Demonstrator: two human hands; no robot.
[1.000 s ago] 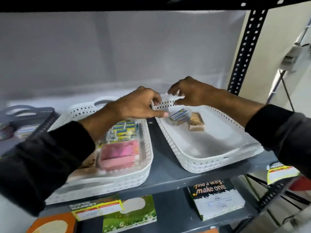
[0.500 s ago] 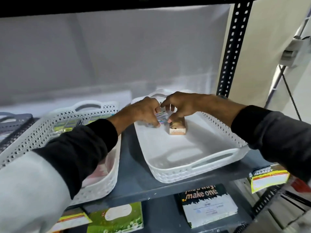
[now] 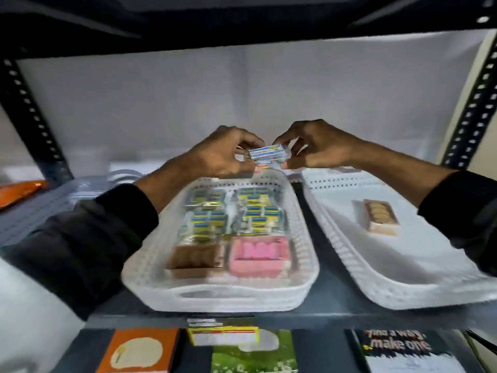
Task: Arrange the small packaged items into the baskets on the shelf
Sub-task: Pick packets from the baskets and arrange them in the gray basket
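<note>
One packet (image 3: 267,154), two hands (image 3: 269,157)

The small packet (image 3: 267,154) is white with blue and yellow print. The middle basket (image 3: 301,254) is white and perforated, filled with blue-and-yellow packets (image 3: 234,214), a brown pack (image 3: 195,258) and a pink pack (image 3: 259,255). The right basket (image 3: 349,259) is also white, with a tan pack (image 3: 380,218). Both sleeves (image 3: 88,238) are black.

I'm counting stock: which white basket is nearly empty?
The right white basket: it shows only one brown packet, while the middle basket is packed.
</note>
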